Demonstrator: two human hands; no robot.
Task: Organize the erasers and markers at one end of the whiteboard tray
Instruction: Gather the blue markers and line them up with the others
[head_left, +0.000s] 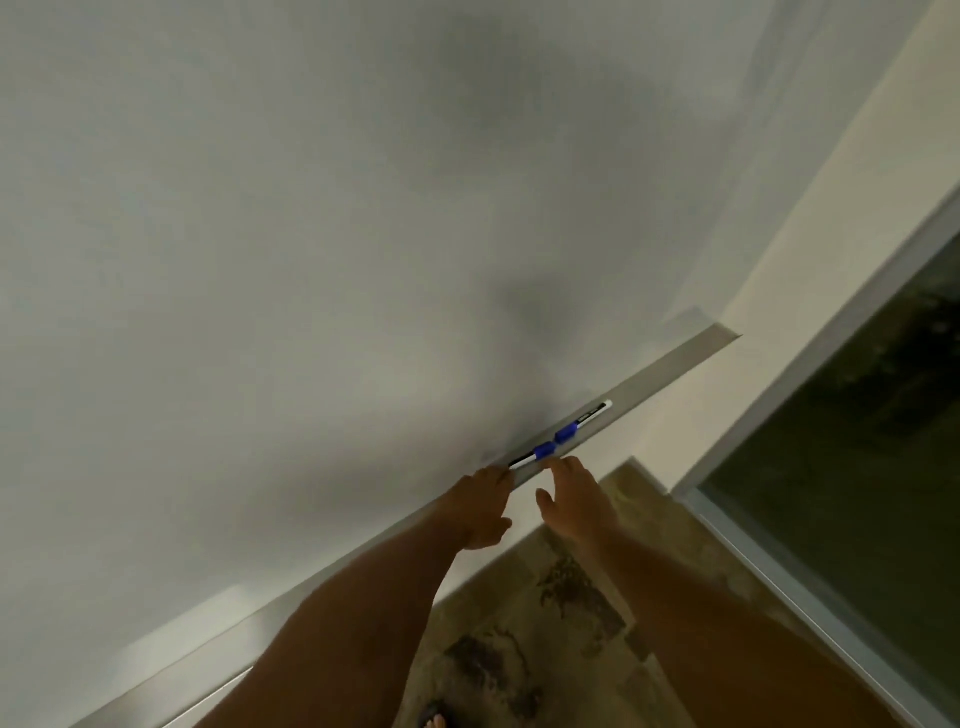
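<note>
Two white markers with blue caps lie end to end in the grey whiteboard tray (670, 371), caps meeting in the middle: the near marker (531, 457) and the far marker (584, 420). My left hand (480, 512) rests at the tray's edge, its fingertips at the near marker's tail. My right hand (571, 501) hovers just in front of the tray, fingers straight, tips close to the near marker's blue cap. Neither hand grips anything. No eraser shows.
The whiteboard (311, 260) fills the upper left. The tray ends at the right by a cream wall (831, 234). A dark window with a grey frame (857, 493) stands to the right. Patterned brown floor (545, 623) lies below.
</note>
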